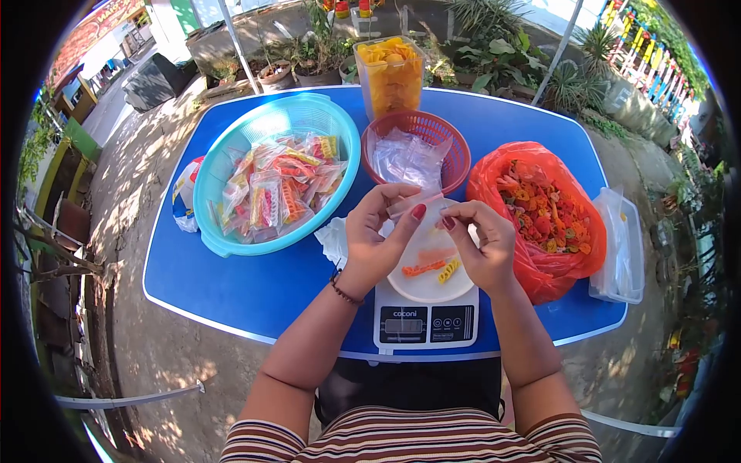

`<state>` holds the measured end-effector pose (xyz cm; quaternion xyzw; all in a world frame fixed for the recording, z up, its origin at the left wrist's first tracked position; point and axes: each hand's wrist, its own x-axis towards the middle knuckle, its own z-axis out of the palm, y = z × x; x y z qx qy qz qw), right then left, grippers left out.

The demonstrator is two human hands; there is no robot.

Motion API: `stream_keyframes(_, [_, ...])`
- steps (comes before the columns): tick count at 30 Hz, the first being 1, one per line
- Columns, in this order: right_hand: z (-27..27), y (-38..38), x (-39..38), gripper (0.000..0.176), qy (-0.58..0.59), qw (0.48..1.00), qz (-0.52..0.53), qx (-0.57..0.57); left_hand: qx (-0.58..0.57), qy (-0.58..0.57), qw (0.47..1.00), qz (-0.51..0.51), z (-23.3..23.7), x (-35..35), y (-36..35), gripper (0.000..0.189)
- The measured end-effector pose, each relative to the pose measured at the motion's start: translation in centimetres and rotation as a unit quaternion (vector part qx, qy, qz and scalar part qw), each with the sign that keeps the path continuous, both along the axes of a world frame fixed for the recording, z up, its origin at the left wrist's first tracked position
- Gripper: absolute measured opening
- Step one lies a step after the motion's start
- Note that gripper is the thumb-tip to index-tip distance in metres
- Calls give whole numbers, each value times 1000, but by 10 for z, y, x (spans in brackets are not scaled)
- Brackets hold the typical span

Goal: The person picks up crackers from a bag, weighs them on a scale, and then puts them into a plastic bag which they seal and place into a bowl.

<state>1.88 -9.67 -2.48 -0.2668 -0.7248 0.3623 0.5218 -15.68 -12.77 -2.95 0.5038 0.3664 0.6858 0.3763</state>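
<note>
Both hands are raised over a white kitchen scale [426,339]. My left hand [384,235] pinches a small clear zip bag [417,205] between thumb and fingers at its top edge. Thumb and fingertips of my right hand [488,245] are pinched together at the bag's other side. The clear plastic is hard to make out against the round white plate [409,291] on the scale. An orange twisted snack piece [421,269] and a yellow spiral piece [448,271] show on or through the plastic above the plate.
On the blue table [247,285] stand a turquoise basket [224,245] of filled packets, a red basket [457,147] of clear bags, a tall tub [391,77] of yellow chips, a red plastic bag [494,166] of orange snacks and a clear box [617,262].
</note>
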Motion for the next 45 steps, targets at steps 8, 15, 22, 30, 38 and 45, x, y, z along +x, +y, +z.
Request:
stream_keyframes(8, [-5,1,-2,28,-59,976,-115,174,-16,31,997,-74,-6,-3,1,28])
stream_keyframes(15, [2,-8,-3,38,-126,916,-199,326,63,230,968,83,-3,-7,-2,13])
stream_keyframes(22, [-6,-11,-4,28,-119,909,-188,353,156,332,919,145,-3,-6,-1,21])
stream_keyframes(30, [-3,-8,-2,23,-152,902,-192,355,229,427,855,186,-5,-12,4,29])
stream_keyframes(38, [-15,0,-2,23,2,958,-231,171,267,407,837,251,0,-1,-7,26])
stream_keyframes(45, [-1,-9,-8,23,-153,916,-186,321,137,334,927,100,-6,1,-2,19])
